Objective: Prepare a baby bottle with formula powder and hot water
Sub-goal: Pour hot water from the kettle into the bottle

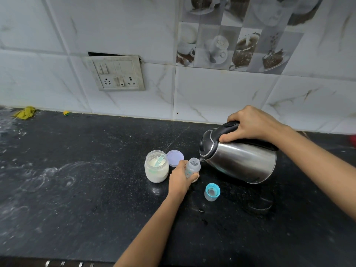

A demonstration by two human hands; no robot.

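Note:
A small clear baby bottle stands open on the black counter, gripped around its body by my left hand. My right hand holds the black handle of a steel kettle, which is tilted to the left. Its spout sits at the bottle's mouth and a thin stream of water runs in. To the left of the bottle stands an open jar of white formula powder with a pale green scoop resting inside.
The jar's lilac lid lies behind the bottle. The bottle's blue cap with its teat stands in front of the kettle. A switch and socket plate is on the tiled wall. A yellow cloth lies far left.

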